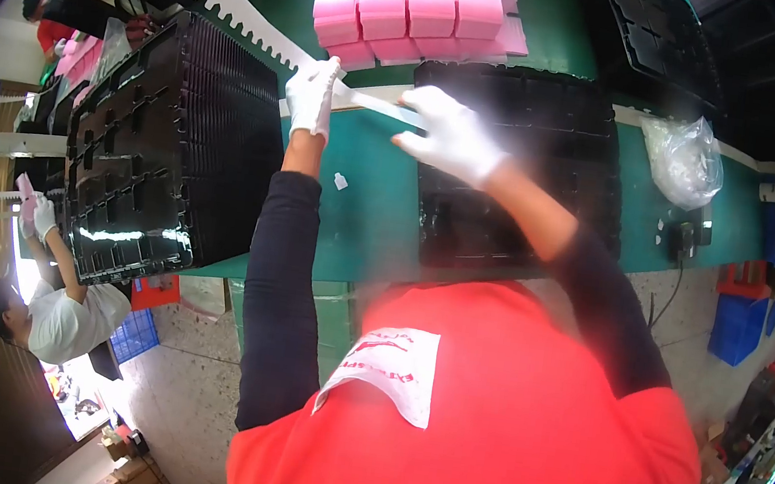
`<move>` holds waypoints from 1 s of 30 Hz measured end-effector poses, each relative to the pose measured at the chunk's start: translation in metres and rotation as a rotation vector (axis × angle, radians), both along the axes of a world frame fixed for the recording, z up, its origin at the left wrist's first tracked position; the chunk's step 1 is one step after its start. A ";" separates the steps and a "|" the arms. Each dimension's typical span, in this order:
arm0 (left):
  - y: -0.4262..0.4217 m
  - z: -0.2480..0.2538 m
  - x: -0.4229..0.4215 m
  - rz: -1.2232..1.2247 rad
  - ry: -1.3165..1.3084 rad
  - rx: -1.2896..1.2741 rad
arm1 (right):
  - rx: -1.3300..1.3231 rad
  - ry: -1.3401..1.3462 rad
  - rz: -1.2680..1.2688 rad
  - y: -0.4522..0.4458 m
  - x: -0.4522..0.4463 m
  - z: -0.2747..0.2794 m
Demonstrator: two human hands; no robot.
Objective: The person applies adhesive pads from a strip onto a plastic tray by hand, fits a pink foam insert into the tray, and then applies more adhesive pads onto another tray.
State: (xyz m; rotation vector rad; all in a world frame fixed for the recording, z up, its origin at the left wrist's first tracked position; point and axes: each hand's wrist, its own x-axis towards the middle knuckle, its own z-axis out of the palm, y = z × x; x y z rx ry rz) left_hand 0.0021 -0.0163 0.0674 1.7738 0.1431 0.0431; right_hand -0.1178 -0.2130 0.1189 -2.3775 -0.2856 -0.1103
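Several black trays (230,107) flank left hand (311,102) gripping strip (366,101).

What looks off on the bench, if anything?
Small white scrap loose on the green tabletop, below the hands; looks like stray litter. At right, a crumpled clear plastic bag with small white bits below it, possibly waste. No obvious spill or damage.

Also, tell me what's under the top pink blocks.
More pink pieces poke out beneath the near edge of the top pink blocks; anything farther under is covered.
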 end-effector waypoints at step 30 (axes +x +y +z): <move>-0.002 0.099 -0.152 -0.664 0.148 -0.281 | 1.418 1.142 0.525 0.015 -0.072 -0.003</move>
